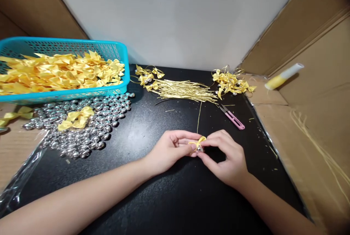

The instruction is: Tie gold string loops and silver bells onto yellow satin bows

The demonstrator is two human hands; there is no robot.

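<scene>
In front of me, over the black table, both hands meet at a small yellow ribbon bow [201, 140] with a shiny silver jingle bell [200, 148] against it. My left hand [172, 151] pinches the bow's left side between thumb and fingers. From the right, my right hand [229, 155] closes its thumb and index finger around the bow and bell. A thin gold cord [200, 116] runs from the bow up toward the back of the table. How the cord is joined to the bell is hidden by my fingers.
A turquoise basket [126, 63] of yellow bows stands back left, behind many silver bells [82, 136]. Loose bows [78, 117] lie on them. Gold cords [186, 91] lie behind my hands, between finished-looking bow clusters [232, 83]. Pink thread snips [233, 118] lie right; cardboard walls [314, 45] flank the table.
</scene>
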